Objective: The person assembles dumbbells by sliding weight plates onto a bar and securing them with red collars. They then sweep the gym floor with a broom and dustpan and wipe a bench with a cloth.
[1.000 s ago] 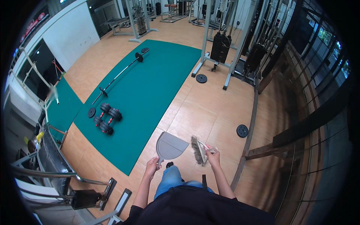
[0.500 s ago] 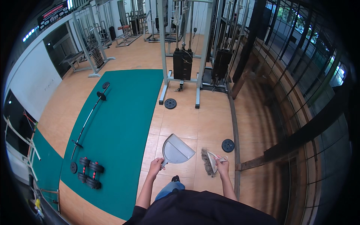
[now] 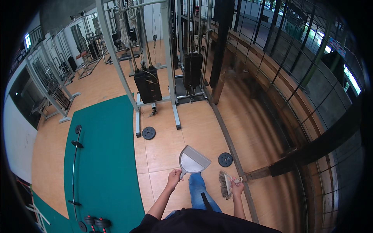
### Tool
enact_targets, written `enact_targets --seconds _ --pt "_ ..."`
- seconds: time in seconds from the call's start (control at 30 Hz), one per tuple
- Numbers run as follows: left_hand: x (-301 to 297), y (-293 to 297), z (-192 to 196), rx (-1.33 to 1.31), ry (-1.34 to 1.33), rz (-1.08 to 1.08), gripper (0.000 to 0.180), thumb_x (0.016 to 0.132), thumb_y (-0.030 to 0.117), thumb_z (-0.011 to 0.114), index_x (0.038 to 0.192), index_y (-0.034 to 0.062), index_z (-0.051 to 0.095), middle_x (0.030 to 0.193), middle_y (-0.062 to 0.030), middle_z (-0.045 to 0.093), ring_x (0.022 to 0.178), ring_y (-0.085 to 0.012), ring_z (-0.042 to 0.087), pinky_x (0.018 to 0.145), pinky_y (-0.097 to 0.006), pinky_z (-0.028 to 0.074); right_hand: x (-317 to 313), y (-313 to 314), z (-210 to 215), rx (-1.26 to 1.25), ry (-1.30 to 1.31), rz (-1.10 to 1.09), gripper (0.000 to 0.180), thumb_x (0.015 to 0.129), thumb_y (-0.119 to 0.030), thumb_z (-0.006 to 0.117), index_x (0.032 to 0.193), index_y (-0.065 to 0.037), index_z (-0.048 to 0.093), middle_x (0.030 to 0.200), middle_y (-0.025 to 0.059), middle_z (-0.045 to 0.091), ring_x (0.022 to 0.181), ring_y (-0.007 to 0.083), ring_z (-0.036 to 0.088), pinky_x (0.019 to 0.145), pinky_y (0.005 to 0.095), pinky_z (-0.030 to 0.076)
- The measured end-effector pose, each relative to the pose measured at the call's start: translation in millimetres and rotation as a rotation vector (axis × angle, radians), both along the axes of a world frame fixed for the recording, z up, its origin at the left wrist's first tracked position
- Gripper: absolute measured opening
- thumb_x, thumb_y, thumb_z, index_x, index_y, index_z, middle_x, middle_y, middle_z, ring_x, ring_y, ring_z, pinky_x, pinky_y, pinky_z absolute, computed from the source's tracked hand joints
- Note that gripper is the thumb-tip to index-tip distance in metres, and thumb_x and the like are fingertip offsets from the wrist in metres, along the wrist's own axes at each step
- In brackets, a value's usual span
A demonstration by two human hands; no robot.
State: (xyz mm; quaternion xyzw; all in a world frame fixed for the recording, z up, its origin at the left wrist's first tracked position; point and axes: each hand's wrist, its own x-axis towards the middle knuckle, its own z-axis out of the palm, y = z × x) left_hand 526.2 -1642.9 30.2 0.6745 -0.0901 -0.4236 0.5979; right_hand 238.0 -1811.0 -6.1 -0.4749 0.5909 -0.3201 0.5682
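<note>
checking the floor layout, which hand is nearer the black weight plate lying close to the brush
Right. The right hand, gripping the brush, is just below the weight plate; the left hand, holding the dustpan, is farther off to its left.

Landmark: cable machine [image 3: 155,73]. Dustpan [image 3: 192,160] before machine, held out in left hand [image 3: 173,179]. Hand brush [image 3: 224,184] right of dustpan, in right hand [image 3: 236,188]. One weight plate [image 3: 148,133] on floor [image 3: 167,145] just before machine's left foot; second plate [image 3: 225,159] before machine to right, between dustpan and floor rail [image 3: 229,139]. Mat [image 3: 105,163] left of machine, barbell [image 3: 74,163] on it, dumbbells [image 3: 95,223] at its near end. Racks [image 3: 58,89] far left of machine.
</note>
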Motion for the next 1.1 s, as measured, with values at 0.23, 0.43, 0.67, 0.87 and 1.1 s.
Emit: enact_targets --seconds 0.23,0.43,0.67,0.87,1.1 --pt "86 -91 -6 0.090 0.057 0.015 0.025 0.092 0.026 0.050 0.097 0.0026 0.057 0.073 -0.0030 0.062 0.052 -0.0079 0.055 0.046 -0.019 0.036 124 -125 13 -0.035 -0.182 0.026 0.024 0.081 -0.008 0.066 0.103 -0.001 0.062 0.086 0.0014 0.064 0.071 0.0060 0.058 0.057 0.0198 0.044" --pt "169 -190 33 -0.004 -0.010 0.042 0.024 0.092 0.024 0.050 0.098 0.0026 0.057 0.071 -0.0023 0.060 0.052 -0.0078 0.054 0.046 -0.020 0.034 240 -244 43 -0.120 -0.192 0.256 0.022 0.083 -0.008 0.064 0.102 0.003 0.062 0.086 0.0047 0.064 0.077 0.0082 0.058 0.066 0.0213 0.045" --pt "230 -263 18 0.019 0.045 0.101 0.028 0.092 0.028 0.048 0.106 0.0046 0.056 0.081 -0.0020 0.063 0.054 -0.0063 0.053 0.048 -0.018 0.035 334 -327 30 -0.115 -0.115 0.490 0.022 0.087 -0.012 0.059 0.107 -0.002 0.061 0.088 0.0056 0.065 0.074 0.0087 0.060 0.059 0.0211 0.046" --pt "301 -329 1 0.045 0.083 0.152 0.028 0.093 0.029 0.047 0.104 0.0045 0.056 0.083 -0.0028 0.065 0.053 -0.0056 0.053 0.046 -0.017 0.035 406 -391 3 -0.061 -0.084 0.527 0.025 0.086 -0.010 0.061 0.107 0.003 0.059 0.092 0.0100 0.066 0.079 0.0132 0.063 0.063 0.0250 0.052" --pt "407 -447 28 -0.023 0.086 0.176 0.026 0.092 0.025 0.048 0.101 0.0023 0.057 0.077 -0.0035 0.063 0.051 -0.0068 0.053 0.045 -0.019 0.035 489 -505 42 -0.058 0.030 0.566 0.024 0.082 -0.013 0.066 0.100 0.002 0.063 0.086 0.0070 0.066 0.073 0.0114 0.062 0.061 0.0244 0.051"
